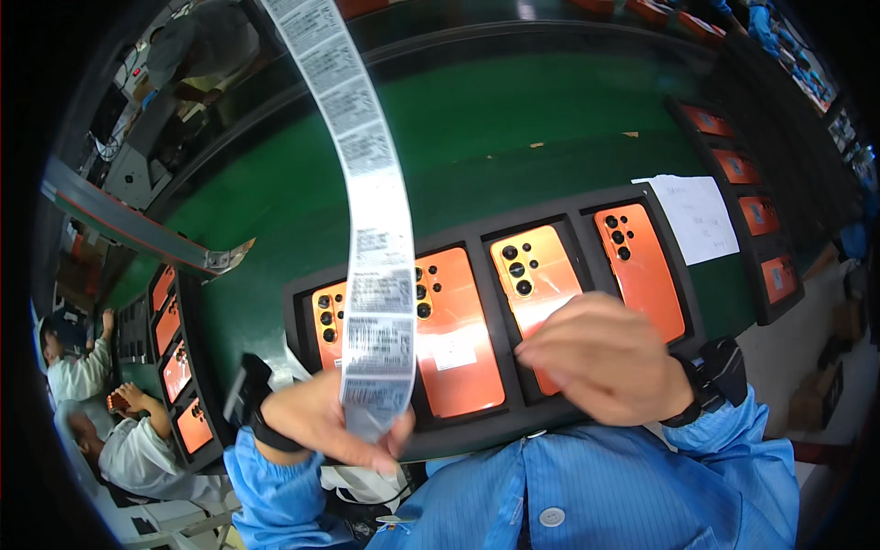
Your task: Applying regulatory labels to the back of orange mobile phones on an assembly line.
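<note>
My left hand (321, 417) grips the lower end of a long strip of printed white labels (371, 192), thumb and fingers closed on it. The strip rises from the hand past the top of the view and hides part of two phones. Below it lies a black tray (587, 229) with several orange phones in separate slots, camera side up. One phone (467, 335), right of the strip, bears a small pale label (449, 353). Over the lower part of another phone (532, 266) hovers my right hand (614, 357), slightly blurred, fingers curled together; anything between the fingertips is hidden.
A handwritten white sheet (694, 220) lies on the green bench (513, 110) beside the tray. More phone trays stand at right (770, 238) and left (188, 367). A metal bar (137, 220) crosses the left side. Two people in pale clothing sit at far left.
</note>
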`<state>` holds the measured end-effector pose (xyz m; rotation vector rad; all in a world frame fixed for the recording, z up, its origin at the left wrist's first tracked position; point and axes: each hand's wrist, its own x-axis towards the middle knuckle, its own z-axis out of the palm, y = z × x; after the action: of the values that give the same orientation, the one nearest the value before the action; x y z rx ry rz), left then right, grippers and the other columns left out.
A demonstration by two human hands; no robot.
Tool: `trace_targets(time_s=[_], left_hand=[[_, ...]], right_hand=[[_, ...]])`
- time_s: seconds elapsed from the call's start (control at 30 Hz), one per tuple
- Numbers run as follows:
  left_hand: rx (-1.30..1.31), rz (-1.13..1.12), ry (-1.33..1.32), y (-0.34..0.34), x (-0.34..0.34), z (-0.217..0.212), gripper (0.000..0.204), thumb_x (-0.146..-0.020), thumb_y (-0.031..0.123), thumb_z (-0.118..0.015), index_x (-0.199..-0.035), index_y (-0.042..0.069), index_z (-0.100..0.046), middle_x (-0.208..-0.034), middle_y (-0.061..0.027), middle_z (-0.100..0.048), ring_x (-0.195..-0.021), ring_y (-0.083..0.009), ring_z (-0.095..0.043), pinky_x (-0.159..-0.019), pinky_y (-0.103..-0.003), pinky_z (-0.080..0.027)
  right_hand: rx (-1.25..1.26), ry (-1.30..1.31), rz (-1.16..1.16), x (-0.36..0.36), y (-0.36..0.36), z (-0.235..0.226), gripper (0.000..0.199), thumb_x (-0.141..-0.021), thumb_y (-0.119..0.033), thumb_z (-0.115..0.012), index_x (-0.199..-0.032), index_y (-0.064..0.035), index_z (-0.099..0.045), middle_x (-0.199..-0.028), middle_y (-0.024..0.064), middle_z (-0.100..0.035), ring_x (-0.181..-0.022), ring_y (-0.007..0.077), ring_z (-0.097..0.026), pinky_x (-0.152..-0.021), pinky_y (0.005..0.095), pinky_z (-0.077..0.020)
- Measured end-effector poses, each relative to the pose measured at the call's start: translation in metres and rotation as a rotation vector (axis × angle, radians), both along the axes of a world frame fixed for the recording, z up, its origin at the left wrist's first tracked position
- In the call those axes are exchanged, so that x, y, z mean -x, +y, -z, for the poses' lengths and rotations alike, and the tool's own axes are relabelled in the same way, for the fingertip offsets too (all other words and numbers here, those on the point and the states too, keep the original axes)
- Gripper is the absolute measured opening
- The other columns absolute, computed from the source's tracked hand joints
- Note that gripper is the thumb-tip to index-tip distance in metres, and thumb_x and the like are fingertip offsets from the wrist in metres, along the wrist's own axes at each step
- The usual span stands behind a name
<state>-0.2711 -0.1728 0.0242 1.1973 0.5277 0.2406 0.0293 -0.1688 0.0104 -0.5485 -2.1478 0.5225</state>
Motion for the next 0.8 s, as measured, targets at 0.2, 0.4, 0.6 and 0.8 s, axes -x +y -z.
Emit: trace_targets(time_s=[0.2,0.4,0.6,0.8], left_hand=[[0.276,-0.514,-0.154,-0.057,-0.072,-0.002,0.04,-0.079,-0.01,-0.04,-0.117,-0.002,-0.046,-0.104,-0.0134,-0.058,-0.1,-0.0233,-0.056,-0.089,-0.035,-0.044],[0.309,-0.756,-0.196,-0.063,-0.111,0.005,0.051,-0.073,-0.015,-0.039,-0.123,-0.002,-0.043,-0.118,-0.0128,-0.051,-0.111,-0.0217,-0.05,-0.094,-0.033,-0.039],[0.397,-0.843,-0.306,-0.063,-0.132,0.005,0.037,-0.092,0.017,-0.035,-0.124,-0.002,-0.041,-0.118,-0.0117,-0.051,-0.109,-0.0208,-0.051,-0.094,-0.035,-0.04],[0.466,-0.947,-0.31,-0.049,-0.154,0.001,0.044,-0.098,0.03,-0.033,-0.13,0.0,-0.039,-0.119,-0.0106,-0.051,-0.107,-0.0198,-0.051,-0.093,-0.035,-0.04]], right_hand=[[-0.07,0.067,0.001,0.019,-0.012,-0.004,0.04,-0.07,-0.021,-0.07,-0.103,0.0008,-0.062,-0.108,0.0139,-0.056,-0.092,0.0302,-0.054,-0.078,0.0391,-0.0461],[0.048,0.051,-0.017,0.014,-0.014,0.006,0.044,-0.066,-0.017,-0.072,-0.106,-0.0002,-0.061,-0.11,0.014,-0.054,-0.096,0.0309,-0.052,-0.08,0.0378,-0.0451],[-0.058,0.056,0.031,0.002,-0.013,0.007,0.037,-0.066,-0.015,-0.072,-0.1,-0.0036,-0.065,-0.105,0.0091,-0.057,-0.095,0.027,-0.053,-0.077,0.0353,-0.0443],[-0.383,-0.047,0.178,-0.005,-0.016,0.017,0.024,-0.071,-0.01,-0.061,-0.092,0.0012,-0.064,-0.091,0.0079,-0.058,-0.09,0.0217,-0.055,-0.07,0.0329,-0.0453]])
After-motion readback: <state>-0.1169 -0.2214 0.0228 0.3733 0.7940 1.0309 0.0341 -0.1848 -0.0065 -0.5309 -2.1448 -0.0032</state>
